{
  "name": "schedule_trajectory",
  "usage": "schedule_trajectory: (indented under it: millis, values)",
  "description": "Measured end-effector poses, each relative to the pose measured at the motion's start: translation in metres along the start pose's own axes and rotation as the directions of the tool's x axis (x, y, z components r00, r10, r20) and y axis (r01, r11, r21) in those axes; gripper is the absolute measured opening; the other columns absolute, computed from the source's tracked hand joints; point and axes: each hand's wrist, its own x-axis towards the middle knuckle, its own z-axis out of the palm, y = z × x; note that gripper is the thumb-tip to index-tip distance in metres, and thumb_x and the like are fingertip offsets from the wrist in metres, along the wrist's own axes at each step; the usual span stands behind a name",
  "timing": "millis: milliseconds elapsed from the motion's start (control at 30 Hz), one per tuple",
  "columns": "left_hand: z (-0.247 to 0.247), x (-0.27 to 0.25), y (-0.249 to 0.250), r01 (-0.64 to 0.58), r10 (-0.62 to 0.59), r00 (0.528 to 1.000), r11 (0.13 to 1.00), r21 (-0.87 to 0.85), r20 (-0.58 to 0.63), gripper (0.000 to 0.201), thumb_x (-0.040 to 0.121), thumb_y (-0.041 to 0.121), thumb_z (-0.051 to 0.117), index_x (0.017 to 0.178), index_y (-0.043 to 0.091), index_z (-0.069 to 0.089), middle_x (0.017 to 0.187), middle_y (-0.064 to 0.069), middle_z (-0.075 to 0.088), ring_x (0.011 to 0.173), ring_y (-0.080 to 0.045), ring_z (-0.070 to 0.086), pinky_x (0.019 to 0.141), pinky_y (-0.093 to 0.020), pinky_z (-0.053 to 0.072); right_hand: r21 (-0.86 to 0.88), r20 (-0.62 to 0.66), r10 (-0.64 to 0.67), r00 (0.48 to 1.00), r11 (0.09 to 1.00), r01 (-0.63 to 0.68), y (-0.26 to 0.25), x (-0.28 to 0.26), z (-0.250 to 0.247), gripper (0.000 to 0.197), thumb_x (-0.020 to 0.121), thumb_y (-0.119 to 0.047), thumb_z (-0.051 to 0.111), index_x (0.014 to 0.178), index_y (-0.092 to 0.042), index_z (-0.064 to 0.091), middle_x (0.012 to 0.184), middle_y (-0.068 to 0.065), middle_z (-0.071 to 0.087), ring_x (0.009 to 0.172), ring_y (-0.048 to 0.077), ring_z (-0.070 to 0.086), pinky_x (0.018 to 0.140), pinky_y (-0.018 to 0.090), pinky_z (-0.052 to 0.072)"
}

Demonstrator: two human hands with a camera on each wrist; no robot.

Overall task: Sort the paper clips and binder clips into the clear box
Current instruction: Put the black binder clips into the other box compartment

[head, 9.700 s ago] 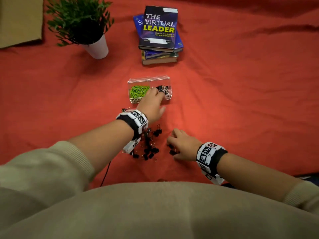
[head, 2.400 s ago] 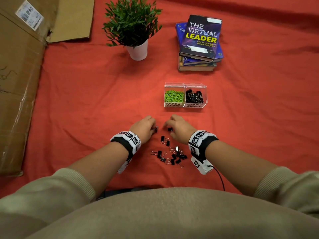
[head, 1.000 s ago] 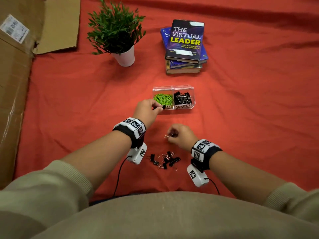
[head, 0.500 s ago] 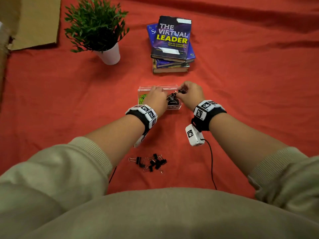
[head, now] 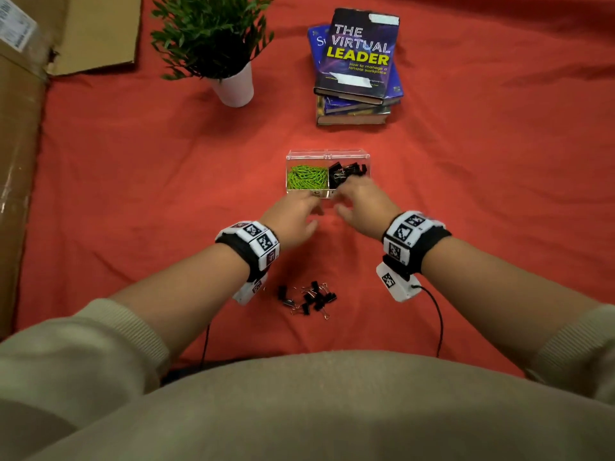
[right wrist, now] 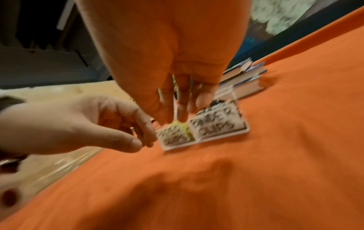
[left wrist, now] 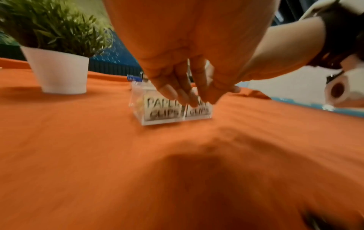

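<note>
Box: clear two-compartment plastic box [head: 327, 154], long axis left-right, labels facing person
Left hand [head: 293, 216]: fingers loose, empty
Right hand [head: 361, 207]: fingers straight, empty
Loose: black binder clips [head: 307, 299] near body

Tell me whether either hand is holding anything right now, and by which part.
Nothing is held. The left hand and right hand hover just in front of the clear box, fingers loosely extended and empty.

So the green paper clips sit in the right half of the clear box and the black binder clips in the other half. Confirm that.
Not quite. In the head view the green paper clips fill the left half of the clear box, and the black binder clips sit in the right half, not the reverse.
</note>
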Motion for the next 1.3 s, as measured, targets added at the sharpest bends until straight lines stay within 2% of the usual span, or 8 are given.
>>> schedule_trajectory:
  millis: [167, 300, 467, 767, 967, 1067, 1167, 1300]
  values:
    - [0.023, -0.055, -0.015, -0.003, -0.029, 0.938, 0.996, 0.091, 0.347, 0.03, 0.078, 0.036, 0.067, 0.098, 0.015, 0.06, 0.101, -0.005, 0.062, 0.095, -0.025, 0.059, 0.078, -0.035, 0.049, -0.016, 0.47, -0.202, 0.859, 0.971, 0.238, -0.033, -0.053, 0.052, 0.037, 0.074, -0.024, 0.067, 0.109, -0.013, 0.059, 0.109, 0.007, 0.056, 0.103, 0.026, 0.048, 0.092, 0.035, 0.04]
    - [0.032, -0.079, -0.028, -0.023, -0.043, 0.903, 0.989, 0.149, 0.427, 0.048, 0.07, 0.048, 0.074, 0.106, 0.02, 0.056, 0.106, 0.001, 0.055, 0.095, -0.02, 0.057, 0.077, -0.035, 0.05, -0.058, 0.552, -0.21, 0.807, 0.956, 0.288, -0.042, -0.07, 0.067, 0.061, 0.073, -0.024, 0.07, 0.129, -0.022, 0.048, 0.123, 0.002, 0.045, 0.108, 0.022, 0.04, 0.087, 0.038, 0.045]
    - [0.036, -0.086, -0.032, -0.061, -0.01, 0.901, 0.987, 0.151, 0.434, 0.037, 0.076, 0.031, 0.07, 0.106, 0.016, 0.052, 0.108, -0.003, 0.055, 0.099, -0.024, 0.056, 0.077, -0.036, 0.047, -0.091, 0.564, -0.164, 0.809, 0.962, 0.258, -0.041, -0.073, 0.074, 0.046, 0.076, -0.02, 0.069, 0.118, -0.012, 0.052, 0.119, 0.006, 0.046, 0.107, 0.026, 0.043, 0.09, 0.041, 0.043]
    - [0.038, -0.091, -0.031, 0.027, -0.026, 0.961, 1.0, 0.0, 0.277, 0.028, 0.075, 0.026, 0.062, 0.101, 0.017, 0.054, 0.099, -0.001, 0.061, 0.09, -0.023, 0.059, 0.072, -0.03, 0.045, 0.048, 0.36, 0.035, 0.932, 0.997, -0.056, -0.026, -0.073, 0.077, 0.018, 0.084, -0.013, 0.064, 0.1, -0.006, 0.061, 0.108, 0.011, 0.053, 0.098, 0.026, 0.055, 0.083, 0.028, 0.04]
    - [0.042, -0.101, -0.023, -0.16, 0.121, 0.911, 0.985, 0.068, 0.395, 0.028, 0.079, 0.029, 0.057, 0.106, 0.028, 0.06, 0.105, 0.003, 0.055, 0.091, -0.02, 0.059, 0.067, -0.031, 0.047, 0.19, 0.197, 0.136, 0.971, 0.966, -0.174, -0.019, -0.068, 0.073, 0.009, 0.081, -0.008, 0.064, 0.089, -0.007, 0.065, 0.088, 0.003, 0.058, 0.075, 0.014, 0.053, 0.073, 0.025, 0.048]
    - [0.045, -0.102, -0.021, -0.248, 0.165, 0.872, 0.961, 0.125, 0.46, 0.02, 0.081, 0.029, 0.056, 0.099, 0.029, 0.066, 0.109, 0.0, 0.053, 0.09, -0.025, 0.06, 0.068, -0.033, 0.048, 0.343, 0.132, 0.278, 0.952, 0.888, -0.307, -0.017, -0.054, 0.062, 0.006, 0.081, -0.006, 0.063, 0.083, -0.01, 0.065, 0.073, -0.002, 0.058, 0.069, 0.014, 0.053, 0.063, 0.02, 0.044]
    - [0.046, -0.102, -0.021, -0.268, 0.179, 0.858, 0.956, 0.122, 0.482, 0.017, 0.084, 0.029, 0.057, 0.098, 0.029, 0.067, 0.111, 0.0, 0.051, 0.089, -0.026, 0.061, 0.069, -0.035, 0.052, 0.5, 0.032, 0.422, 0.906, 0.778, -0.38, -0.011, -0.03, 0.037, 0.008, 0.081, -0.006, 0.064, 0.078, -0.014, 0.065, 0.07, 0.0, 0.063, 0.068, 0.016, 0.058, 0.069, 0.03, 0.05]
    - [0.045, -0.097, -0.021, -0.283, 0.185, 0.871, 0.946, 0.156, 0.455, 0.021, 0.087, 0.024, 0.052, 0.103, 0.026, 0.065, 0.114, -0.003, 0.05, 0.091, -0.026, 0.06, 0.068, -0.035, 0.051, 0.471, -0.204, 0.472, 0.858, 0.815, -0.337, -0.006, 0.009, -0.001, 0.007, 0.083, -0.011, 0.063, 0.086, -0.009, 0.07, 0.076, 0.002, 0.064, 0.071, 0.015, 0.057, 0.07, 0.029, 0.049]
